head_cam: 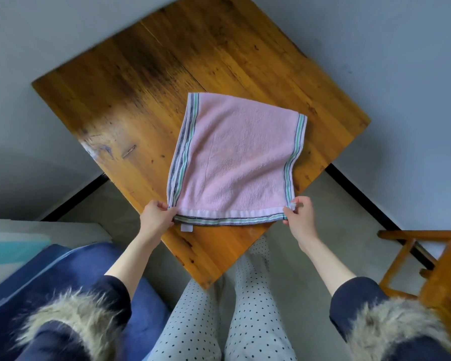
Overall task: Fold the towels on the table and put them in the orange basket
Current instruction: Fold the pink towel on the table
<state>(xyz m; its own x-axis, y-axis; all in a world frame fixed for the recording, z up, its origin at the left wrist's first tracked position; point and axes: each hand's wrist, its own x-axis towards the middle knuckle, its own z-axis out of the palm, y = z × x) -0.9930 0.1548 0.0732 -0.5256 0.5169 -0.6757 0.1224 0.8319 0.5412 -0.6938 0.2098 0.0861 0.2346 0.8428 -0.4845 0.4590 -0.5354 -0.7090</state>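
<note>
left hand (pixel 155 217) fingers pinch near-left corner of pink towel (pixel 235 157) | right hand (pixel 300 217) fingers pinch near-right corner | 1 towel, folded, on counter (pixel 115 100) | 2 hands

The towel (pixel 235 157) is pale pink, edged with white, green and dark grey stripes that run right up to the fingers (pixel 164 205) pinching its near corners. A small white label (pixel 186 227) hangs just below the left-hand fingers. Beyond the fingers the table (pixel 130 100) is amber-brown wood, darkly stained.
</note>
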